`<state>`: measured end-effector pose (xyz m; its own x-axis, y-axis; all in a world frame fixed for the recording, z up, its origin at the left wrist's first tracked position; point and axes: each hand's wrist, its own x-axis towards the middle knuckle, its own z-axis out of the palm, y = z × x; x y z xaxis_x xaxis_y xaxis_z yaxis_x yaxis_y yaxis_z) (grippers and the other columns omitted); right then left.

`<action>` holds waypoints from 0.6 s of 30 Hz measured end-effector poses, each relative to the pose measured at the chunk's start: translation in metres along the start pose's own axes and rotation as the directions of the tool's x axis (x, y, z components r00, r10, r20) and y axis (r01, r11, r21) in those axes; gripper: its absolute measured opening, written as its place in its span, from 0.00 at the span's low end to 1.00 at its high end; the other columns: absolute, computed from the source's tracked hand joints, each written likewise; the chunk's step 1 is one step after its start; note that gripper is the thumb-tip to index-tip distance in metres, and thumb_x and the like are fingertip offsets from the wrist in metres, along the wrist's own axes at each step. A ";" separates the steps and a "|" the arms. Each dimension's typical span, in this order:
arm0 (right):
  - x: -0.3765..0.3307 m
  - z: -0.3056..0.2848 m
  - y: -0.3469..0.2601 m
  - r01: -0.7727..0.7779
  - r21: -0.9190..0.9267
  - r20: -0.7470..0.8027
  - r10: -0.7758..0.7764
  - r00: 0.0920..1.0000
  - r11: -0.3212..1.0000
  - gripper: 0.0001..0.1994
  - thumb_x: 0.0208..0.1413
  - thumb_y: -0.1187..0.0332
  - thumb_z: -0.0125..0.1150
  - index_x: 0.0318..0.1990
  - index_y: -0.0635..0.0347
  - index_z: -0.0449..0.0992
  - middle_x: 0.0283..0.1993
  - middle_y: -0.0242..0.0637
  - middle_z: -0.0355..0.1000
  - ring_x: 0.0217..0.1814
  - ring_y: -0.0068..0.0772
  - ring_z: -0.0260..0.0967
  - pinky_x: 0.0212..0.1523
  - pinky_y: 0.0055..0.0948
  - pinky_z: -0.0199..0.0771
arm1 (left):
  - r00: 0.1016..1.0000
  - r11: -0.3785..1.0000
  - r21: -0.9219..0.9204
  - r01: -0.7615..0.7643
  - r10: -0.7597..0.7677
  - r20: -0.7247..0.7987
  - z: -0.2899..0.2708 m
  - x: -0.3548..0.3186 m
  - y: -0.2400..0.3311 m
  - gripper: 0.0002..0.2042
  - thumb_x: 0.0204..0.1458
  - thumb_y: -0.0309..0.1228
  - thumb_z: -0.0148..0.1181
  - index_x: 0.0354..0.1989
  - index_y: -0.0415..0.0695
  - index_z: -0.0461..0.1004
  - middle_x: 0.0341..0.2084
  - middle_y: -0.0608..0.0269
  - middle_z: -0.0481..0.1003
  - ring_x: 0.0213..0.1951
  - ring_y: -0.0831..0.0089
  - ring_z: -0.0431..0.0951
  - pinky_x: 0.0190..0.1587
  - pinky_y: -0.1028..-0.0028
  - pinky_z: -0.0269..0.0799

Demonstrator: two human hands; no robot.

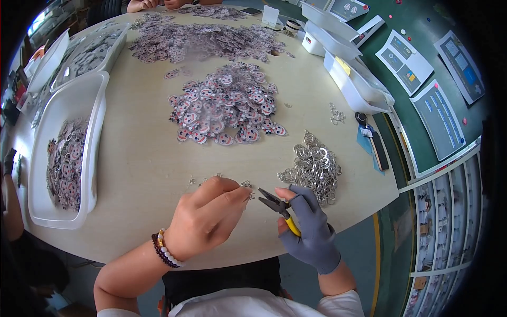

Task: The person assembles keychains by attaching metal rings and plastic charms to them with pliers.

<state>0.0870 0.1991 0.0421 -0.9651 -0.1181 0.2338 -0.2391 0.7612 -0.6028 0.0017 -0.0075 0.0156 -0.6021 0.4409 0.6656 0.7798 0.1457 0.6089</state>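
The left hand (pixel 212 215) pinches, fingers (pixel 236 196) drawn together, its forearm (pixel 132 270) angled inward. The right hand (pixel 315 233) curls, gloved, with bare fingertips (pixel 285 194).

Single head-worn fisheye view, from above the nearby hands (pixel 208 215), downward across the table (pixel 137 174)

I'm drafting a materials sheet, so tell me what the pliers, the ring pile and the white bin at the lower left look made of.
Pliers: dark, dull metal jaws, probably steel; the smooth, evenly yellow handle suggests plastic or rubber.
Ring pile: likely shiny silvery metal, judging by the bright glints.
White bin: probably moulded plastic, given its smooth walls and rounded corners.
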 end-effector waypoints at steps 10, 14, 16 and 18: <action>0.003 0.007 -0.006 0.067 -0.102 -0.019 -0.069 0.997 0.993 0.30 0.42 0.76 0.61 0.59 0.63 0.66 0.47 0.49 0.65 0.45 0.51 0.66 0.46 0.40 0.69 | 0.997 0.996 0.051 -0.071 0.071 -0.009 -0.002 -0.001 0.000 0.12 0.41 0.17 0.62 0.38 0.35 0.76 0.32 0.56 0.74 0.27 0.67 0.78 0.26 0.74 0.73; 0.004 0.008 -0.015 0.057 -0.119 -0.024 -0.061 0.998 0.991 0.26 0.45 0.76 0.61 0.56 0.66 0.68 0.40 0.47 0.67 0.38 0.48 0.67 0.39 0.39 0.70 | 0.991 0.985 0.111 -0.132 0.133 0.000 -0.002 -0.002 -0.003 0.13 0.39 0.19 0.61 0.37 0.34 0.76 0.32 0.56 0.74 0.29 0.68 0.78 0.26 0.75 0.75; 0.003 0.010 -0.019 0.045 -0.135 -0.039 -0.051 0.998 0.990 0.24 0.46 0.76 0.60 0.54 0.67 0.69 0.37 0.47 0.67 0.36 0.47 0.68 0.36 0.38 0.71 | 0.985 0.974 0.151 -0.170 0.171 0.011 -0.004 -0.001 -0.002 0.13 0.38 0.19 0.61 0.37 0.35 0.76 0.32 0.57 0.73 0.29 0.68 0.78 0.27 0.75 0.76; 0.002 0.011 -0.020 0.048 -0.167 -0.032 -0.054 0.998 0.985 0.22 0.47 0.76 0.59 0.53 0.68 0.70 0.35 0.46 0.67 0.32 0.46 0.68 0.32 0.38 0.71 | 0.957 0.916 0.279 -0.288 0.282 0.061 -0.007 0.001 -0.001 0.15 0.36 0.20 0.61 0.37 0.36 0.76 0.33 0.58 0.72 0.30 0.71 0.78 0.26 0.76 0.76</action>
<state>0.0891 0.1766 0.0461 -0.9469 -0.1383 0.2902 -0.2637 0.8505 -0.4551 -0.0008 -0.0131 0.0182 -0.3461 0.5171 0.7828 0.9355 0.2536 0.2461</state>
